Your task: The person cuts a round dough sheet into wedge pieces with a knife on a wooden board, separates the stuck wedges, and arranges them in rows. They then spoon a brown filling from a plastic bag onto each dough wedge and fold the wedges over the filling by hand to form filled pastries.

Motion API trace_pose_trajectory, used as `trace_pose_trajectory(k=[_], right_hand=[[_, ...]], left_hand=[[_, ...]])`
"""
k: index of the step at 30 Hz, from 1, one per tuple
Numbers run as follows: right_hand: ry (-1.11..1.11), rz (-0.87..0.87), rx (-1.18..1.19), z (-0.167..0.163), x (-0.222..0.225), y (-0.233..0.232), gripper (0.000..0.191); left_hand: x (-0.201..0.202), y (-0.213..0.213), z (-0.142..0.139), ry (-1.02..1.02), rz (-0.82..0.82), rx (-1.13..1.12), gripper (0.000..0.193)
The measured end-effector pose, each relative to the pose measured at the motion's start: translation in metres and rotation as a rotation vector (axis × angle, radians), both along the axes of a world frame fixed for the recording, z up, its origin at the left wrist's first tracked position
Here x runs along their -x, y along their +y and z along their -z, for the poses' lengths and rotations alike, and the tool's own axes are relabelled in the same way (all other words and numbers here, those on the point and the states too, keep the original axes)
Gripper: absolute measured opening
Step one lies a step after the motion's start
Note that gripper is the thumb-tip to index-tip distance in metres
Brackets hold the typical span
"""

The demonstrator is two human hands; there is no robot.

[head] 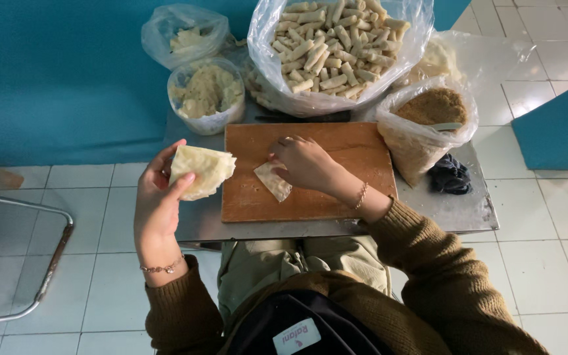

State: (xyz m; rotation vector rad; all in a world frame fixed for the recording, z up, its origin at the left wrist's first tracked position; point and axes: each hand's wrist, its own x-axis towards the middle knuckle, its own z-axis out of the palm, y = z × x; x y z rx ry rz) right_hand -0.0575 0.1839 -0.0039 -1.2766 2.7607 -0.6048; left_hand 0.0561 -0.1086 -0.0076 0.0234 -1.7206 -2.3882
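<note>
1. Counter (455, 213) carries a wooden board (356, 158) under right fingers.
2. Big bag of rolls (330, 49) sits beyond right fingers.
3. Left hand (159, 204): fingers closed round wrapper stack (202, 169).
4. Right hand (307, 163): fingers curled, pressing single wrapper (274, 182) on board.

you get a single view, from the camera on your head, looking steeply down from close above. the wooden board (310, 172) lies at the frame's centre on a metal table (455, 213), your arms enter from the bottom edge, and tiled floor (547, 236) fills the lower left and right.
</note>
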Motion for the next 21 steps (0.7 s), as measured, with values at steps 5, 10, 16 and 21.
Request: trace_pose_trajectory(k=[5,10,16,21], right_hand=[[0.055,-0.010,-0.017,0.003,0.015,-0.004,0.018],[-0.129,0.090,-0.026,0.003,0.010,-0.006,0.027],[-0.090,0.161,-0.072,-0.023,0.006,-0.010,0.027],[-0.072,0.103,-0.070,-0.060,-0.018,-0.012,0.009]], left_hand=[[-0.003,0.004,-0.007,-0.002,0.009,-0.025,0.067],[-0.004,0.006,-0.011,0.017,0.000,-0.042,0.067],[-0.005,0.009,-0.012,0.038,-0.005,-0.043,0.068],[-0.006,0.006,-0.012,0.063,-0.032,-0.032,0.066]])
